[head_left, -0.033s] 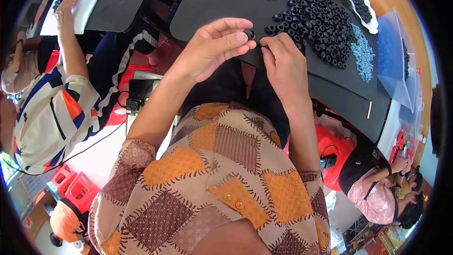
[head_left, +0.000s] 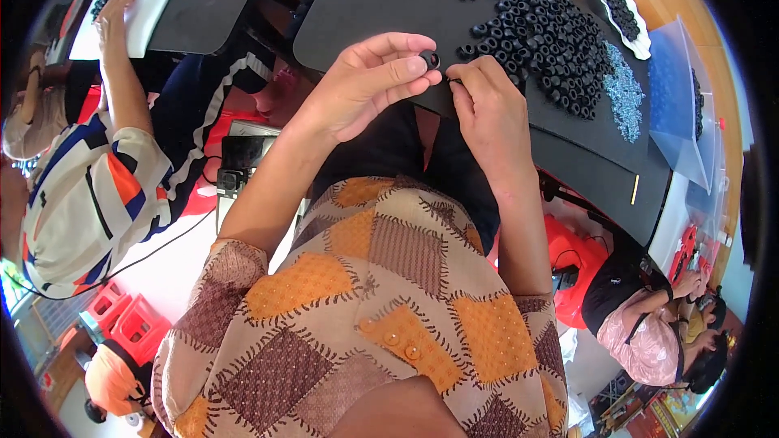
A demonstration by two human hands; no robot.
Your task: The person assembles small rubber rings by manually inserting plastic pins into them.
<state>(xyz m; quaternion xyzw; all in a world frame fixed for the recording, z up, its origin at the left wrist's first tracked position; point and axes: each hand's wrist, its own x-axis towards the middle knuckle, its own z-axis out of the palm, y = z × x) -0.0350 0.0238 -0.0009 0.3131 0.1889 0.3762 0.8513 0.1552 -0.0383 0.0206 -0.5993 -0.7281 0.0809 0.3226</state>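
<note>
**One small black ring-shaped piece [head_left: 425,57] pinched in the bare left hand [head_left: 365,81]**

The piece sits at the tips of the left thumb and forefinger, its round opening turned toward the right hand [head_left: 492,118]. The left hand's other fingers are loosely curled and spread. The right hand, just beside it, has thumb and forefinger pressed together on one tiny dark item [head_left: 455,80], too small and covered to identify. The two hands are near each other but apart, over the near edge of a flat black tabletop [head_left: 373,8].

Beyond the right hand spreads one broad heap of loose black ring-shaped pieces [head_left: 560,53], too many to count. Against its right side lies one pile of tiny pale-blue bits [head_left: 624,97], also uncountable. Farther right are one white scalloped dish [head_left: 643,49] holding more black pieces, one translucent bluish plastic bin [head_left: 669,105], and, nearer the body, one thin yellow stick [head_left: 634,189].
</note>
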